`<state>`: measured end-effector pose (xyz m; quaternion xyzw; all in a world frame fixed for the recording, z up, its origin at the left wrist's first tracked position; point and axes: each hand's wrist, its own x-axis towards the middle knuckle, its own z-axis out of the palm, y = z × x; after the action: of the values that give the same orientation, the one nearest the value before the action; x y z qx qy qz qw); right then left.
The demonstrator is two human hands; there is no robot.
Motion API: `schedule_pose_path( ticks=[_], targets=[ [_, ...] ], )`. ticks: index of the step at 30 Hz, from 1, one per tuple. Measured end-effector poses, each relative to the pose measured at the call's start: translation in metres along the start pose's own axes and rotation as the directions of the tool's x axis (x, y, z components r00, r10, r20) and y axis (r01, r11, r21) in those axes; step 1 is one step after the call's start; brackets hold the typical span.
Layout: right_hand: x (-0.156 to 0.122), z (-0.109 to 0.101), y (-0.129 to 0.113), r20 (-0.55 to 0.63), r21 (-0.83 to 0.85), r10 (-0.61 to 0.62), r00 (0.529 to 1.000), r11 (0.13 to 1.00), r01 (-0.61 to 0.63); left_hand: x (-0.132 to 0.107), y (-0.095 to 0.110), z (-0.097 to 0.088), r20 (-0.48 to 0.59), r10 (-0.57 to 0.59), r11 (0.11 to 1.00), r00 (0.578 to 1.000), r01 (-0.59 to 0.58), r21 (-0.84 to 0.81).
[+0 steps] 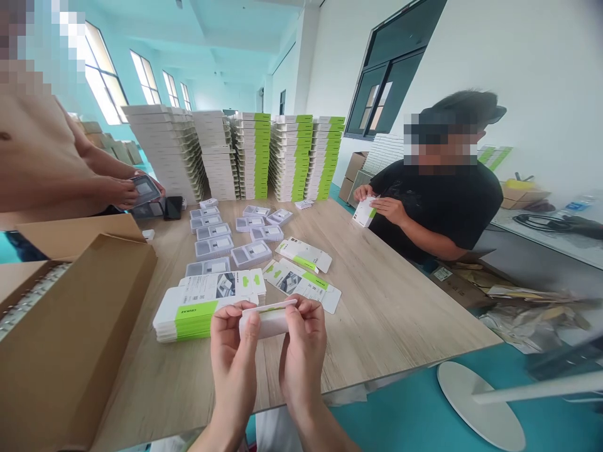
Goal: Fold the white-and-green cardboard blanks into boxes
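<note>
White carton point(269, 324) | is lying between my left hand point(232, 351) and right hand point(304, 342), long axis running crosswise | I'm pinching both ends, hands equally near.

Printed lettering point(192, 311) on flat cartons point(166, 312), not surely legible

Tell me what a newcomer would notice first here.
Probably the tall stacks, some green-banded, at the far end of the table. Front and centre, the left grip and right grip hold a white carton. A cardboard box stands open at left.
</note>
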<state>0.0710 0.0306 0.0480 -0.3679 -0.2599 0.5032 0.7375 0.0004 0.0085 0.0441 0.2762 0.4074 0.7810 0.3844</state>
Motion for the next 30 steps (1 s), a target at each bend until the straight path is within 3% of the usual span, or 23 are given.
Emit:
schedule_pose_path(
  ticks=[7,10,12,17,23,27,30],
  targets=[
    [-0.001,-0.003,0.003,0.006,-0.017,-0.021,1.0,1.0,0.021,0.0,-0.003,-0.002,-0.001,0.06,0.996,0.998,-0.059,0.073],
    [-0.002,-0.006,0.004,0.069,-0.048,-0.079,0.994,0.995,0.083,0.001,-0.005,-0.004,0.021,0.094,0.99,0.995,-0.095,0.104],
    [-0.003,-0.008,0.005,0.144,-0.094,-0.137,0.98,0.984,0.151,0.003,-0.01,-0.009,0.042,0.18,0.972,0.983,-0.184,0.144],
    [0.001,-0.011,0.004,0.291,-0.227,-0.271,0.918,0.912,0.342,0.015,-0.03,-0.021,0.15,0.458,0.856,0.876,-0.48,0.19],
    [0.008,-0.009,0.006,0.243,-0.23,-0.19,0.951,0.941,0.247,0.023,-0.05,-0.033,0.185,0.578,0.768,0.795,-0.607,0.204],
    [0.008,-0.008,0.006,0.229,-0.229,-0.158,0.961,0.95,0.211,0.018,-0.055,-0.042,0.207,0.567,0.741,0.798,-0.603,0.294],
    [0.006,-0.007,0.006,0.279,-0.215,-0.204,0.938,0.939,0.268,0.014,-0.051,-0.043,0.186,0.508,0.773,0.841,-0.541,0.332]
  ],
)
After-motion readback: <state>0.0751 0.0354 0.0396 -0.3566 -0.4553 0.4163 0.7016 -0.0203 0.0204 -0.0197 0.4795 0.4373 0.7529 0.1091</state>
